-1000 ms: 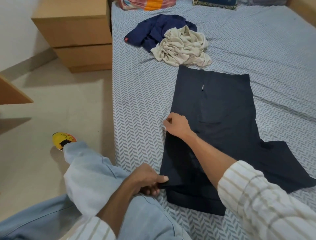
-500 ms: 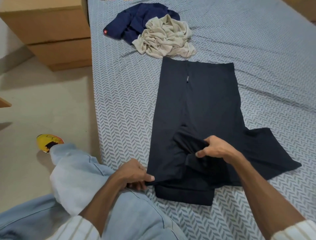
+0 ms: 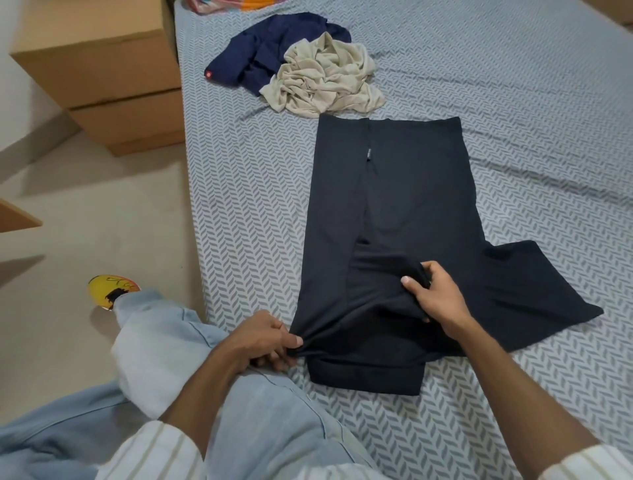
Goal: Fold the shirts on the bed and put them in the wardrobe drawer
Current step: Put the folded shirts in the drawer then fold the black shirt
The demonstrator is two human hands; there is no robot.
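Note:
A black shirt (image 3: 407, 205) lies spread on the bed (image 3: 531, 102), its left side folded inward and one sleeve sticking out to the right. My left hand (image 3: 263, 339) pinches the shirt's near left corner at the bed's edge. My right hand (image 3: 433, 296) grips the folded-in sleeve fabric in the middle of the shirt, near its lower end. Further up the bed a crumpled beige shirt (image 3: 325, 82) lies against a crumpled navy shirt (image 3: 270, 48).
A wooden chest with drawers (image 3: 113, 82) stands on the floor left of the bed. My knee in light jeans (image 3: 171, 346) rests by the bed's edge, with a yellow shoe (image 3: 109, 291) on the floor. A colourful cloth (image 3: 236, 4) lies at the bed's head.
My right hand left the shirt's left edge, moved to the middle and took hold of the sleeve fabric. My left hand kept its hold on the near corner.

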